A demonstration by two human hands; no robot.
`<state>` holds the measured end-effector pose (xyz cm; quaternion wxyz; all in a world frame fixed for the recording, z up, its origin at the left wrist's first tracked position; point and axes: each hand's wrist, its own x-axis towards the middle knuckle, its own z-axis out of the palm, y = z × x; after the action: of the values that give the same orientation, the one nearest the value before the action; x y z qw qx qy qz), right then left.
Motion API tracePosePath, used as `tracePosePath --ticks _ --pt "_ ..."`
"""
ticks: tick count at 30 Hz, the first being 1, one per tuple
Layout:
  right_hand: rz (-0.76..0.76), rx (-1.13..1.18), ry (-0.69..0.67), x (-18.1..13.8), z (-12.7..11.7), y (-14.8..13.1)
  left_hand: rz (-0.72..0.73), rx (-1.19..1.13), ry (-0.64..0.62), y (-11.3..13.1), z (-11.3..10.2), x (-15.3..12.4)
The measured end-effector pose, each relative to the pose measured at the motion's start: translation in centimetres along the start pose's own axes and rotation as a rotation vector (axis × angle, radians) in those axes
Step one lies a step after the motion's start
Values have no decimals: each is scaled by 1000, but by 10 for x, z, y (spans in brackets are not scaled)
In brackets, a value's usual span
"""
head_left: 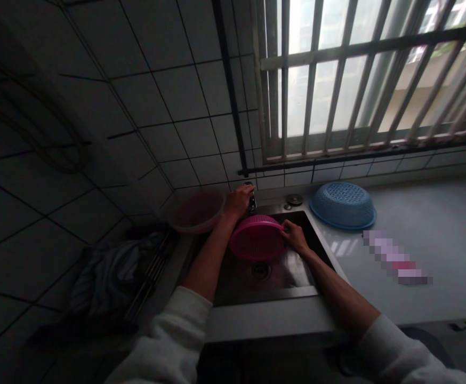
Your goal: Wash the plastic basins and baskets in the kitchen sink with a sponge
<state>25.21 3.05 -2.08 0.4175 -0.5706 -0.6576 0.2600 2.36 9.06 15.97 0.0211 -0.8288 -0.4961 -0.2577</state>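
My right hand pinches the rim of a pink plastic colander, which is tilted on its side over the metal sink. At the back of the sink, my left hand is closed on the top of the faucet. Its fingers partly cover the handle. Below the colander the drain shows in the sink floor. Whether water is flowing I cannot tell.
A pinkish, translucent basin stands left of the sink. Right of it, a blue plastic basket lies upside down on the white counter, near a blurred-out item. A striped cloth lies far left. Barred window behind.
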Motion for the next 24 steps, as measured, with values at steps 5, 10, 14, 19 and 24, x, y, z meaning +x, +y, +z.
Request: tracePosePath --ticks 5,10,14,19,24 --pt "-15 12 -19 0 3 1 -70 42 -3 3 -3 10" --pt "-51 76 -2 1 8 7 -128 94 -44 5 -11 17" --pt "-50 101 -5 0 9 9 -155 76 -37 5 -12 22" --pt "-46 82 -13 0 9 11 -73 -176 98 -9 -6 -1" --pt "-71 66 -2 2 9 12 -338 -435 218 -36 26 -87"
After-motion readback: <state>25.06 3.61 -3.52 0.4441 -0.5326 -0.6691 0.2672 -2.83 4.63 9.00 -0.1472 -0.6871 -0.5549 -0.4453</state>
